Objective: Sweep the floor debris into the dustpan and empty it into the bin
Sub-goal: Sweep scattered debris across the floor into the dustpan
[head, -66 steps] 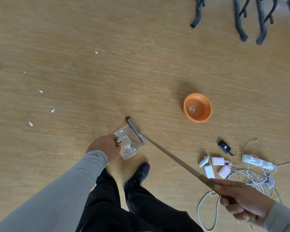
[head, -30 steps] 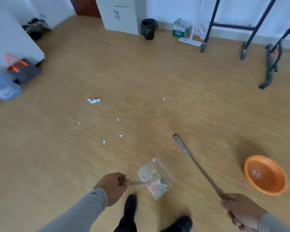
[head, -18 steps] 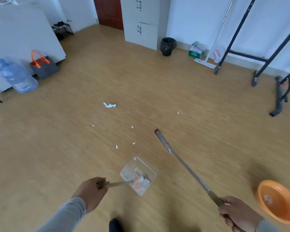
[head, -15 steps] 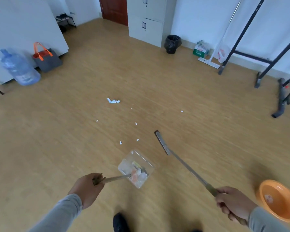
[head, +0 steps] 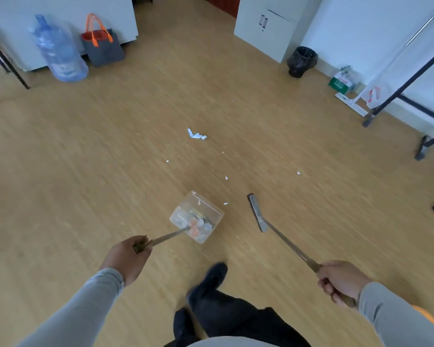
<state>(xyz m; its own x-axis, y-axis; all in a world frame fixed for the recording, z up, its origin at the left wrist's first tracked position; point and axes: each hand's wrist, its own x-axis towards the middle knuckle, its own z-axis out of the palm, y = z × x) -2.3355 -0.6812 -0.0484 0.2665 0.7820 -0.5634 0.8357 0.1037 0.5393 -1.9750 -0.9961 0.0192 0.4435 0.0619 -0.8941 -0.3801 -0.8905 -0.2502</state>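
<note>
My left hand [head: 127,255] is fisted round the end of the dustpan's thin metal handle, fingers curled tight, thumb side up. The dustpan [head: 197,216] is clear plastic, out in front of me over the wood floor [head: 85,159], w/ bits of white and orange debris piled in it. Can't tell if it touches the floor. My right hand [head: 338,280] is wrapped round the broom [head: 257,212] handle near its top, knuckles up; the broom head sits just right of the dustpan, apart from it. Paper scraps [head: 196,134] lie ahead of the pan, smaller flecks between. The black bin [head: 301,61] stands far off by the white cabinet [head: 268,23], well apart from the pan. Water jug [head: 58,48] and tote bag [head: 102,45] at far left.
</note>
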